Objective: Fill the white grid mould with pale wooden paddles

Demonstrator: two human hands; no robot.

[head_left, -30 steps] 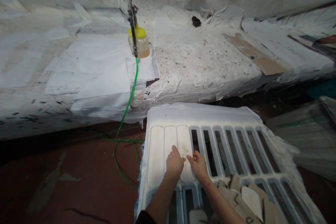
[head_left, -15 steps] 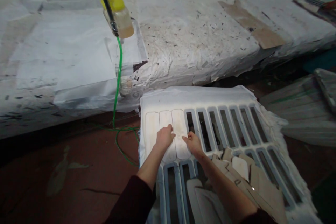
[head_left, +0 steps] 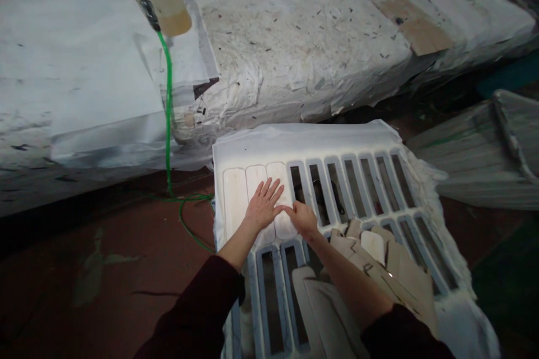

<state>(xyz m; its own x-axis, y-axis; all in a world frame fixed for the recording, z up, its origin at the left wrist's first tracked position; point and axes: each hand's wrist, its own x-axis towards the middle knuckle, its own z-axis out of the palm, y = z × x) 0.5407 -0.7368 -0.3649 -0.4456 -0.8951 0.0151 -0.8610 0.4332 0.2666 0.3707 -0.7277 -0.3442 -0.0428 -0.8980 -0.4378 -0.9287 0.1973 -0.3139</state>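
Slotted rack (head_left: 303,134) bears three long, cream-white, round-cornered strips (head_left: 234,202).

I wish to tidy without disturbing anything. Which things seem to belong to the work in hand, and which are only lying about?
Seem part of the work:
three white panels
slotted rack, under them
loose tan pieces on the rack, possibly

Seem just lying about:
yellow-topped bottle
green hose
brown strip on the bench

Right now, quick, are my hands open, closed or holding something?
Left hand: open, spread over the white panels.
Right hand: partly curled; can't tell whether it holds anything.
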